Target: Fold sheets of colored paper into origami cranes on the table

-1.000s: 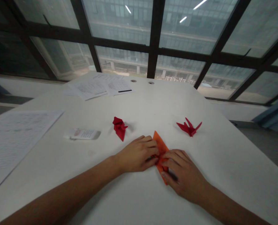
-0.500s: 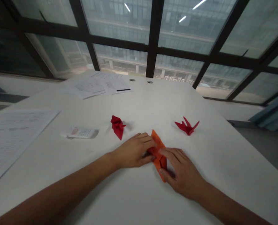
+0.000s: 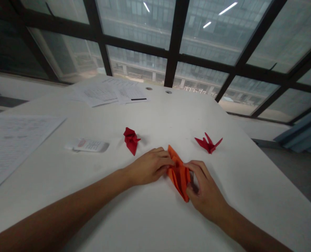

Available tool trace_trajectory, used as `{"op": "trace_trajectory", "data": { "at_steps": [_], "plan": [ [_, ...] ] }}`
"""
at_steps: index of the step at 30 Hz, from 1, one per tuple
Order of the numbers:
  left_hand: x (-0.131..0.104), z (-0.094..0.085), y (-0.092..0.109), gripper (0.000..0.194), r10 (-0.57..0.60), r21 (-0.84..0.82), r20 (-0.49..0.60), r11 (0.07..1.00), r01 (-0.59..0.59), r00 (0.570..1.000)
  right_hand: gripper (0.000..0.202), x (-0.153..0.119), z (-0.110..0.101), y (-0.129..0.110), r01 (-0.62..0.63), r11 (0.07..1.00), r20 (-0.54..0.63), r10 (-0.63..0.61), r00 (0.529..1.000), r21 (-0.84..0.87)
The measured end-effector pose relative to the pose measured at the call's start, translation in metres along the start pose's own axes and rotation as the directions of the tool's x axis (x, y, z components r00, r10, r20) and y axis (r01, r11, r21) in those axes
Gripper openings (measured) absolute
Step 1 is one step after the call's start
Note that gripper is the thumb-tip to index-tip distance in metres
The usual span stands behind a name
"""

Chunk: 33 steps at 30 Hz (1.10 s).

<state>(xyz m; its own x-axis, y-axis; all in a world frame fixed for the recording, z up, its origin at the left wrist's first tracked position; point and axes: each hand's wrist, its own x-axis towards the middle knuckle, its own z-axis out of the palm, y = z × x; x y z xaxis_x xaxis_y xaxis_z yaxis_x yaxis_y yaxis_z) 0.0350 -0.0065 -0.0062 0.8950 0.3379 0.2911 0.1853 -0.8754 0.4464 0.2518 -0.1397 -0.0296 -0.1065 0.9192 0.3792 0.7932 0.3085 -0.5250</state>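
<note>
A folded sheet of orange origami paper (image 3: 178,175) lies on the white table between my hands, its folds spread apart along the middle. My left hand (image 3: 151,166) grips its left edge, fingertips reaching over onto the paper. On the right edge, my right hand (image 3: 206,190) holds the paper between thumb and fingers. Beyond my left hand sits a folded red paper piece (image 3: 131,140). A red paper crane (image 3: 209,144) rests farther off to the right, apart from both hands.
A white packet with printing (image 3: 91,145) lies on the table at the left. Printed sheets (image 3: 16,143) cover the left edge, and more papers (image 3: 105,92) spread at the far end. Dark-framed windows (image 3: 171,66) stand behind the table (image 3: 168,115).
The orange paper's folds have opened wider, showing a hollow down the middle. My right hand has shifted slightly to the right with its edge. The view has tilted a little.
</note>
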Motion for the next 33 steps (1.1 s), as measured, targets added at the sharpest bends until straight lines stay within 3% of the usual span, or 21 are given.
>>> {"op": "trace_trajectory", "data": {
  "at_steps": [4, 10, 17, 21, 23, 26, 29, 33],
  "plan": [
    [0.001, -0.004, -0.001, 0.018, 0.015, -0.104, 0.02, 0.994, -0.013, 1.0, 0.056, 0.001, 0.001, 0.004, 0.004, 0.999, 0.006, -0.004, 1.0, 0.047],
    [-0.001, -0.006, 0.001, 0.027, -0.017, -0.131, 0.021, 0.991, 0.019, 1.0, 0.024, 0.002, 0.001, 0.009, -0.042, 0.998, -0.026, 0.043, 0.999, 0.051],
    [-0.005, -0.006, 0.005, 0.038, -0.018, -0.125, -0.014, 0.992, 0.016, 1.0, 0.014, 0.008, -0.005, 0.01, -0.091, 0.991, -0.079, 0.098, 0.992, 0.094],
    [-0.002, -0.005, 0.019, 0.042, -0.099, 0.002, 0.017, 0.995, 0.099, 0.995, 0.012, 0.01, -0.005, 0.009, -0.086, 0.989, -0.118, 0.1, 0.988, 0.124],
    [0.001, -0.004, 0.028, 0.042, -0.172, 0.095, -0.019, 0.98, 0.173, 0.985, 0.011, 0.01, -0.005, 0.008, -0.061, 0.988, -0.102, 0.076, 0.992, 0.142],
    [0.006, -0.001, 0.038, 0.018, -0.22, 0.164, -0.039, 0.961, 0.223, 0.975, 0.008, 0.008, -0.004, 0.008, -0.021, 0.989, -0.078, 0.033, 0.996, 0.149],
    [0.007, -0.001, 0.042, 0.015, -0.271, 0.135, -0.074, 0.951, 0.279, 0.96, 0.017, 0.007, -0.003, 0.007, -0.046, 0.99, -0.103, 0.06, 0.993, 0.131],
    [0.007, -0.003, 0.043, 0.006, -0.441, 0.019, -0.094, 0.896, 0.444, 0.893, 0.039, 0.005, 0.0, 0.007, -0.213, 0.967, -0.091, 0.226, 0.97, 0.138]
  ]
}}
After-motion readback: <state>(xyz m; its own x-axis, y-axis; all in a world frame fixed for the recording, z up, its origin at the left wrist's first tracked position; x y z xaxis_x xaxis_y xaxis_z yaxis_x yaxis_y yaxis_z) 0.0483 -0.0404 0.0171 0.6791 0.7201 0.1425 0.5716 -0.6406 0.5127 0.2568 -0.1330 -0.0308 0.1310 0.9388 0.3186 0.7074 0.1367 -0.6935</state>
